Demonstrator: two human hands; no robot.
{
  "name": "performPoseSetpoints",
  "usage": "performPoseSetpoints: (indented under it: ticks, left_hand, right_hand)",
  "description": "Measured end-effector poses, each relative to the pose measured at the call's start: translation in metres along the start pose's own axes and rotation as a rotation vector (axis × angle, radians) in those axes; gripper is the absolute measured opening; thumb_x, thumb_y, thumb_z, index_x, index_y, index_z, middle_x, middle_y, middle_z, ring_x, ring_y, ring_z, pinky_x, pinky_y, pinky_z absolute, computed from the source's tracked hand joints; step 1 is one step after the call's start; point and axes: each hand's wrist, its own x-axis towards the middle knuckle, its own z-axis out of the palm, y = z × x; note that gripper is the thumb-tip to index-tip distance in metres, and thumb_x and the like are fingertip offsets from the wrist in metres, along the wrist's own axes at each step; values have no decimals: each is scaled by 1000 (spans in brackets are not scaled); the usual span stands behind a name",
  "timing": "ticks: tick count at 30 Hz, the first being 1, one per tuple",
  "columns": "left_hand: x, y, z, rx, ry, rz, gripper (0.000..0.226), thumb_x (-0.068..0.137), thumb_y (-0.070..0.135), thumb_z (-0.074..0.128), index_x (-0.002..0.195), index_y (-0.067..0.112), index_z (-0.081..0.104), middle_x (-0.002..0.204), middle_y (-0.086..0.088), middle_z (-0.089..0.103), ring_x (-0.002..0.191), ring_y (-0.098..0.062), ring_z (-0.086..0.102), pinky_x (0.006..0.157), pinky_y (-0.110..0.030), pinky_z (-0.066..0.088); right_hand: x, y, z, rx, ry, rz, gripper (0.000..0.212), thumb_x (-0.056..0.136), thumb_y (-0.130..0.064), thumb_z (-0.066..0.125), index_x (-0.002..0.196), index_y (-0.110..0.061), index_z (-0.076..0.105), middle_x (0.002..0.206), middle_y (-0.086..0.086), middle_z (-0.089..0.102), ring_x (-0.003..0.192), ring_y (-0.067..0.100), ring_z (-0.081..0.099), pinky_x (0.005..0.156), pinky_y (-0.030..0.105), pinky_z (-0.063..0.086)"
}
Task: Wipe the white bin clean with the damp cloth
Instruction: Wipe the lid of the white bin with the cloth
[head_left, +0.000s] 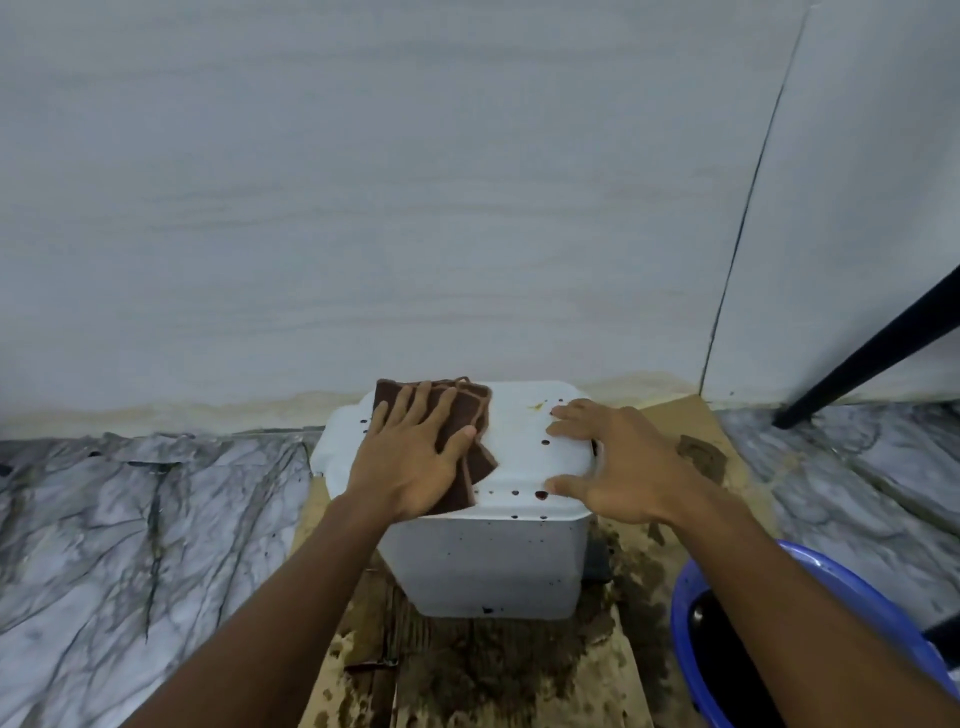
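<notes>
The white bin (488, 561) stands on wet cardboard against the wall, its lid (519, 452) spotted with dark red drops and a yellow smear near the back. A folded brown cloth (475, 415) lies on the lid's left half. My left hand (410, 457) presses flat on the cloth with fingers spread. On the lid's right edge rests my right hand (618, 467), fingers apart and bent over the rim, thumb on the front edge. Dark drips also mark the bin's front wall.
A blue basin (691, 597) with dark water sits at the lower right. Soaked, stained cardboard (493, 670) lies under the bin on the marble floor (130, 519). A black slanted leg (872, 353) stands at the right. The tiled wall (415, 208) is directly behind.
</notes>
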Motion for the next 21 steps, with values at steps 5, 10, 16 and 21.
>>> performPoseSetpoints:
  ticks: [5, 10, 16, 21]
  left_hand:
    - [17, 45, 2, 6, -42, 38, 66, 104, 57, 17, 162, 28, 2, 170, 0, -3, 156, -24, -8, 126, -48, -5]
    - [-12, 52, 9, 8, -21, 225, 65, 104, 59, 13, 161, 33, -2, 169, 7, -7, 155, -14, -15, 127, -40, -6]
    - [-26, -13, 1, -2, 45, 118, 77, 92, 78, 6, 160, 42, 8, 168, 11, -4, 155, -8, -10, 123, -29, -11]
    - [14, 18, 1, 5, 35, -32, 71, 102, 63, 18, 162, 26, 12, 170, -3, 5, 157, -19, -3, 127, -40, -3]
  right_hand:
    - [-2, 8, -3, -16, 13, -13, 78, 65, -60, 83, 134, -33, 59, 153, -15, 41, 144, 12, 32, 121, 39, 25]
    - [-3, 9, -3, -12, 14, -39, 78, 61, -61, 84, 131, -33, 61, 145, -13, 50, 135, 19, 44, 113, 42, 36]
    - [-5, 15, 3, 15, 20, -92, 79, 69, -64, 77, 139, -36, 52, 155, -18, 35, 146, 8, 26, 122, 40, 23]
    - [-5, 19, 6, 33, 59, -105, 72, 72, -54, 80, 137, -34, 55, 154, -17, 37, 146, 4, 23, 122, 33, 17]
